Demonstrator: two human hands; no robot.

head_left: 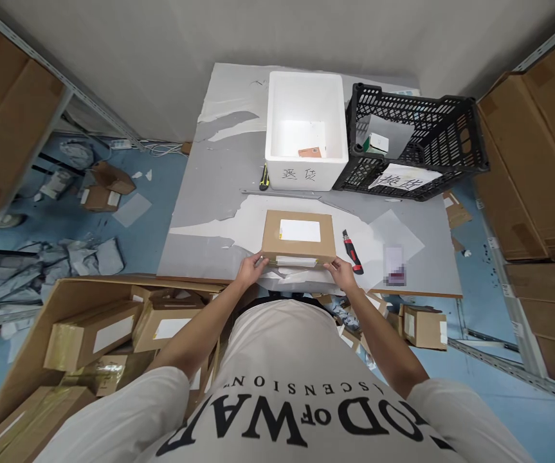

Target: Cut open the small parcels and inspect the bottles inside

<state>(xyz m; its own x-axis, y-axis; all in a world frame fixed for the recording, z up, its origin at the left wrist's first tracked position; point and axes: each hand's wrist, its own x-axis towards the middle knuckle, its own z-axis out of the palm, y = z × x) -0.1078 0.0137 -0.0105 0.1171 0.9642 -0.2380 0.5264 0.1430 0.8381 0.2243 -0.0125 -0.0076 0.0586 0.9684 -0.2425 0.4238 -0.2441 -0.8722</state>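
Observation:
A brown cardboard box (299, 249) with a white label on top lies at the front of the table. My left hand (251, 269) grips its near left corner, thumb and fingers closed on the edge. At the near right corner, my right hand (342, 273) holds the same box in a similar pinch. Just right of the box lies a red and black utility knife (353, 252). Behind it, a yellow and black utility knife (264, 177) rests against the white foam box (306, 172).
A black plastic crate (417, 122) with small boxes inside stands at the back right of the grey table (195, 212). A large carton (60, 286) full of parcels is at my left. Shelves with cartons (528, 148) flank both sides. Plastic bags (79, 254) litter the floor.

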